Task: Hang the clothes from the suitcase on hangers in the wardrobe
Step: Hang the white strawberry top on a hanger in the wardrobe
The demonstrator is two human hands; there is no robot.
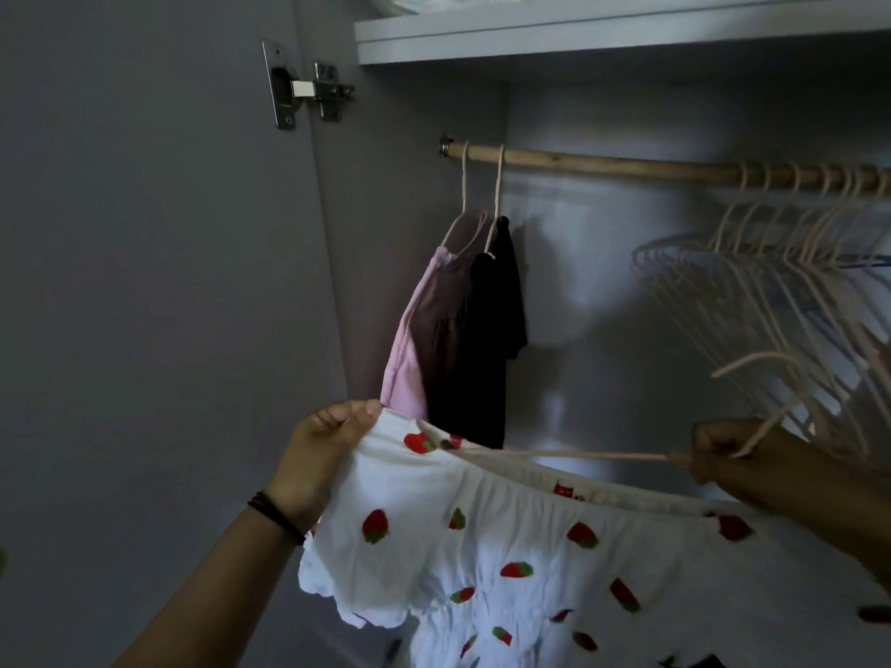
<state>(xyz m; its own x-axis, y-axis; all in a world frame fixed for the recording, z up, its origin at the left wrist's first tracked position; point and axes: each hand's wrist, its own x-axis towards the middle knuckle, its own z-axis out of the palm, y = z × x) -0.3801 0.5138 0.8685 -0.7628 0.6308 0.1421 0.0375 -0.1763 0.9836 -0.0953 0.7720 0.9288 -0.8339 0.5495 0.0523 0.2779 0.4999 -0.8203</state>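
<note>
Left hand (328, 455): thumb and fingers pinch top edge of white strawberry-print garment (482, 547). Right hand (723, 458): fingers curled round neck of pink hanger (578, 456). Hanger arm runs between the 2 hands into garment opening. Garment hangs below both hands. Above left hand: pink top (410, 359) and black garment (487, 354) on wooden rod (602, 167). Above right hand: bunch of empty hangers (781, 282).
</note>
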